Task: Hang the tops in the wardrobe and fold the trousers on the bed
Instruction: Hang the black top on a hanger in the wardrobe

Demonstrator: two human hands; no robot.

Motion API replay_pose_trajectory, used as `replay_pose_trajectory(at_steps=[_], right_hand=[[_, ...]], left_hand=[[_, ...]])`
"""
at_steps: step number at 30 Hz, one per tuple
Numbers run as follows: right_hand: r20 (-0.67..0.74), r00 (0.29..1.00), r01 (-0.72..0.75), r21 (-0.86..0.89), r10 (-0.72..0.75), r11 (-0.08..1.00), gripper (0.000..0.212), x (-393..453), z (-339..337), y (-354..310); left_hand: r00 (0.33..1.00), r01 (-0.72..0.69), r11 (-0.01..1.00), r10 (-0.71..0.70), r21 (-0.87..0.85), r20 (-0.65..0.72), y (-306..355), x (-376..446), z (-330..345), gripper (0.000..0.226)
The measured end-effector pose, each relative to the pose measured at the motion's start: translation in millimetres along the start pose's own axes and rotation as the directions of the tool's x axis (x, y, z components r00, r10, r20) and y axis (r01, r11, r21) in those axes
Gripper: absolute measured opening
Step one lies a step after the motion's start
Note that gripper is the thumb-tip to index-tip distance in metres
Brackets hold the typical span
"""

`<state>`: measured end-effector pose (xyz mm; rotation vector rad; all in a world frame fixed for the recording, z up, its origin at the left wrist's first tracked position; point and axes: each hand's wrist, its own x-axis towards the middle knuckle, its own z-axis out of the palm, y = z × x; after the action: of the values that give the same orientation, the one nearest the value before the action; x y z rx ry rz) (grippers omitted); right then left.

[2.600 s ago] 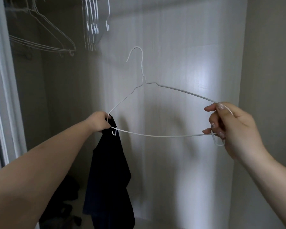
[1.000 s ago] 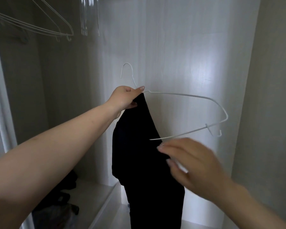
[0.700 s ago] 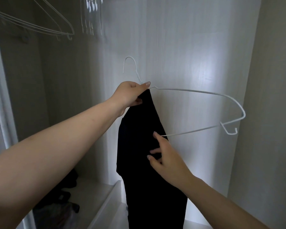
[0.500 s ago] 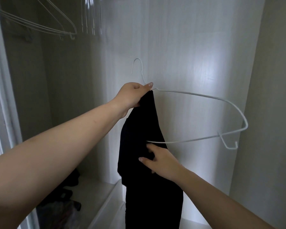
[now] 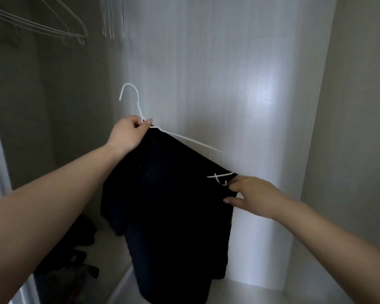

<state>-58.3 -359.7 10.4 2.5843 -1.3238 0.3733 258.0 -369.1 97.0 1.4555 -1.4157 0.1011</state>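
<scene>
Inside wardrobe (image 5: pixel 228 62): left hand (image 5: pixel 127 133) grips hanger (image 5: pixel 138 106) neck; right hand (image 5: pixel 253 194) pinches black top (image 5: pixel 173 194).

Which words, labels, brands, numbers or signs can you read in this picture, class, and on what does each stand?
None: no readable text anywhere.
The black top shows no label or print.
The white hanger is bare wire.
The wardrobe wall is plain.

Both forearms are bare to the frame edge, with short, unpainted fingernails.
</scene>
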Motion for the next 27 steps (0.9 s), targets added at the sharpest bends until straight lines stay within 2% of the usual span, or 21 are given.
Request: replay_pose_trajectory(at_steps=[3, 7, 9, 13, 16, 19, 23, 27], right_hand=[[-0.038, 0.998, 0.058, 0.002, -0.058, 0.998, 0.026, -7, -18, 8], [-0.058, 0.992, 0.111, 0.002, -0.110, 0.994, 0.034, -8, -36, 4], [-0.087, 0.988, 0.134, 0.028, -0.131, 0.991, 0.022, -7, -45, 1], [-0.104, 0.984, 0.144, -0.015, -0.145, 0.989, 0.027, 2, -52, -5], [-0.125, 0.988, 0.086, -0.026, -0.089, 0.996, 0.027, 6, -53, -10], [-0.201, 0.979, 0.033, 0.100, -0.012, 0.994, 0.022, 4, -54, -8], [-0.352, 0.934, 0.035, 0.241, 0.053, 0.970, 0.016, -4, -53, -6], [-0.413, 0.900, 0.008, 0.334, 0.138, 0.943, 0.014, -15, -51, 2]], left_hand=[[0.999, -0.030, 0.996, 0.031, 0.081, -0.012, -8, -2, 2, 0.044], [0.999, -0.045, 0.989, 0.048, 0.139, -0.018, -5, -5, 5, 0.045], [0.998, -0.067, 0.986, 0.067, 0.153, 0.004, 1, -10, 9, 0.044], [0.988, -0.146, 0.981, 0.137, 0.128, 0.075, 21, -21, 22, 0.046], [0.975, -0.194, 0.977, 0.182, 0.087, 0.124, 37, -24, 30, 0.045], [0.968, -0.221, 0.975, 0.214, 0.041, 0.130, 44, -24, 29, 0.042], [0.965, -0.242, 0.970, 0.240, 0.004, 0.109, 44, -27, 26, 0.030], [0.967, -0.237, 0.971, 0.235, 0.014, 0.093, 35, -28, 19, 0.023]])
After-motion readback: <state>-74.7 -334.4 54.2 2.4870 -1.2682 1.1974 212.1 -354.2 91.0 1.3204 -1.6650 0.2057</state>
